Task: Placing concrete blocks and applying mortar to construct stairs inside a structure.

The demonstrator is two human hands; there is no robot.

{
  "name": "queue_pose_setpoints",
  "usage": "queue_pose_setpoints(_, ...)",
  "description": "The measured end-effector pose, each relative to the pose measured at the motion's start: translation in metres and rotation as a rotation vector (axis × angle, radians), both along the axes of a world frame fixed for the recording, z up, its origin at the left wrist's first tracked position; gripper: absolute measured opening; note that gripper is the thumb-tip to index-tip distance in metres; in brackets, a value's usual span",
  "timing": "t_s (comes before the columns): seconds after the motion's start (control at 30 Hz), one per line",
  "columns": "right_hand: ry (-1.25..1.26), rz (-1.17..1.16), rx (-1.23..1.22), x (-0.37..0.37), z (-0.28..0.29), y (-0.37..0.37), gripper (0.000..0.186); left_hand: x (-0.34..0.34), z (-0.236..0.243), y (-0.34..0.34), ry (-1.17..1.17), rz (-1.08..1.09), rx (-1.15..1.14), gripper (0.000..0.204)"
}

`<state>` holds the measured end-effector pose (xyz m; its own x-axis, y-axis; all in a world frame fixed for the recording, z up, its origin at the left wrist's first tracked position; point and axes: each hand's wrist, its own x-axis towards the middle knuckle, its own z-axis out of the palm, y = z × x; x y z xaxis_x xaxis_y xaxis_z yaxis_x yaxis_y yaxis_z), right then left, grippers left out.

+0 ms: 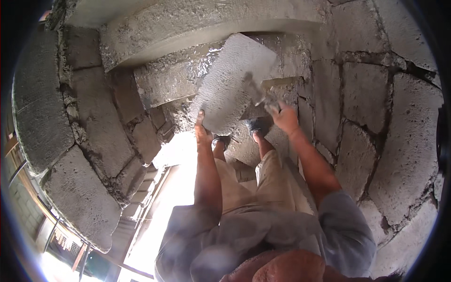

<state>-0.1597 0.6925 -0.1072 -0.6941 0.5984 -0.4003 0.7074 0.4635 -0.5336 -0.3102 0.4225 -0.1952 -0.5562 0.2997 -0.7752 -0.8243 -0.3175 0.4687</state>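
A large pale grey concrete block (235, 77) with a pitted face lies at a slant in front of me. My left hand (202, 131) grips its near left corner, thumb on the upper face and the other fingers mostly out of sight. Closed around a short-handled metal tool (259, 95), my right hand (284, 118) is at the block's near right side. The tool reaches over the block's right part. Motion smears it, so its exact kind and whether it touches the block cannot be told.
Wet mortar (206, 58) glistens on the ledge behind the block. Block walls rise at left (96, 113) and right (364, 89), with a concrete beam (216, 28) across the far side. My feet (256, 126) stand close below the block. Bright light falls at lower left.
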Motion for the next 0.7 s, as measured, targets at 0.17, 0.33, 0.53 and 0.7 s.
queue_pose_setpoints(0.17,0.174,-0.551,-0.457,-0.044,-0.030,0.064,0.032,-0.009,-0.010,-0.016,-0.056,0.077,0.128,0.097)
queue_pose_setpoints(0.33,0.562,-1.060,-0.793,-0.078,-0.092,0.075,0.027,-0.034,-0.019,-0.021,-0.228,0.113,0.124,0.089)
queue_pose_setpoints(0.53,0.718,-1.269,-1.079,-0.124,-0.122,0.065,0.044,-0.066,-0.041,-0.017,-0.189,0.104,0.018,0.044)
queue_pose_setpoints(0.7,0.729,-1.382,-1.055,-0.130,-0.095,0.051,0.055,-0.056,-0.002,-0.015,-0.196,0.168,0.125,0.042)
